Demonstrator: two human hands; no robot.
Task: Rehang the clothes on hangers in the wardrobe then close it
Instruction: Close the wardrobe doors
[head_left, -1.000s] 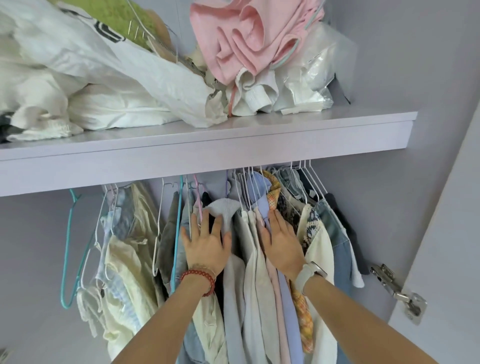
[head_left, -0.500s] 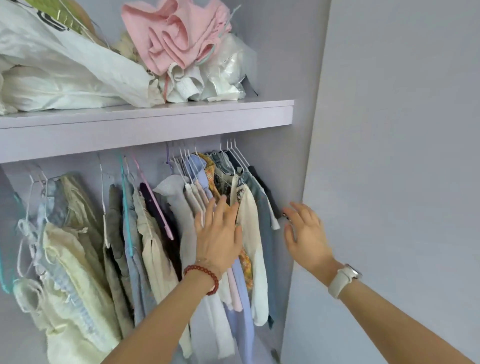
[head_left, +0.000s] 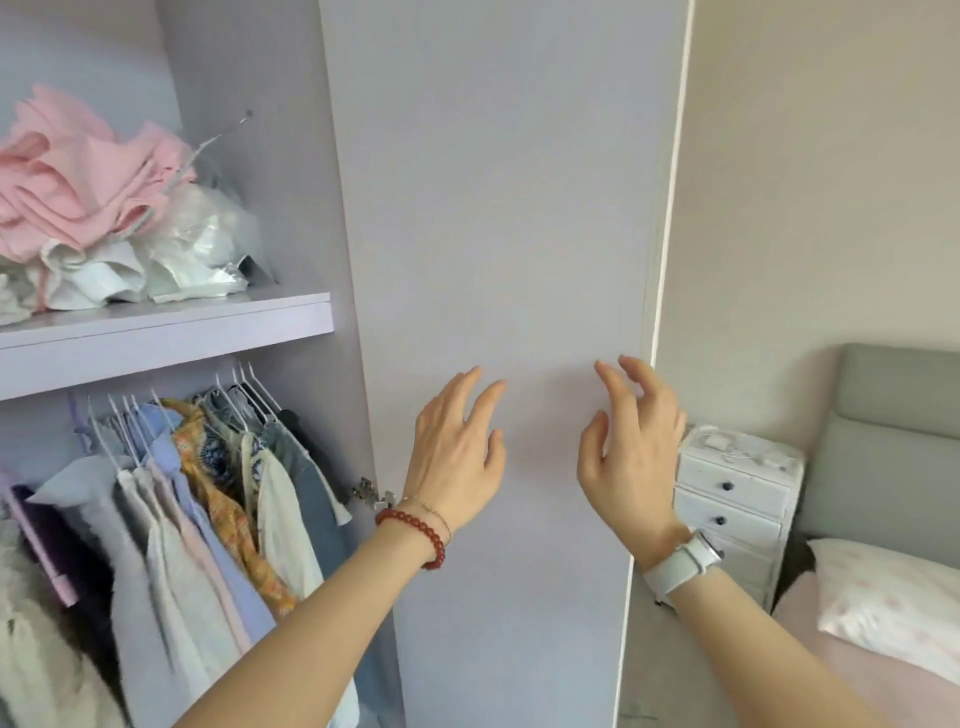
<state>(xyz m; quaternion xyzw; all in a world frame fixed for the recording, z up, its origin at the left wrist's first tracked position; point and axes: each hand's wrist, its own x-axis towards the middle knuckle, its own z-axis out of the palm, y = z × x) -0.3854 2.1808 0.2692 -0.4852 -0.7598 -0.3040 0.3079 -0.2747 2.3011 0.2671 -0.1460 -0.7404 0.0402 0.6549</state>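
The lilac wardrobe door (head_left: 498, 208) stands open, its inner face toward me, filling the middle of the view. My left hand (head_left: 457, 447), with a red bead bracelet, hovers open in front of the door's inner face. My right hand (head_left: 631, 452), with a white watch, is open with curled fingers near the door's free edge (head_left: 649, 395). Several clothes on white hangers (head_left: 208, 488) hang on the rail at the lower left, under the shelf (head_left: 166, 332).
Pink and white folded clothes and plastic bags (head_left: 104, 218) lie piled on the shelf. A metal hinge (head_left: 371, 496) joins the door to the wardrobe side. To the right stand a small white drawer unit (head_left: 732, 499), a grey headboard (head_left: 893, 447) and a bed with a pillow (head_left: 893, 608).
Both hands have left the hanging clothes and moved right to the open door. My view has swung right, so the door and the bedroom now show.
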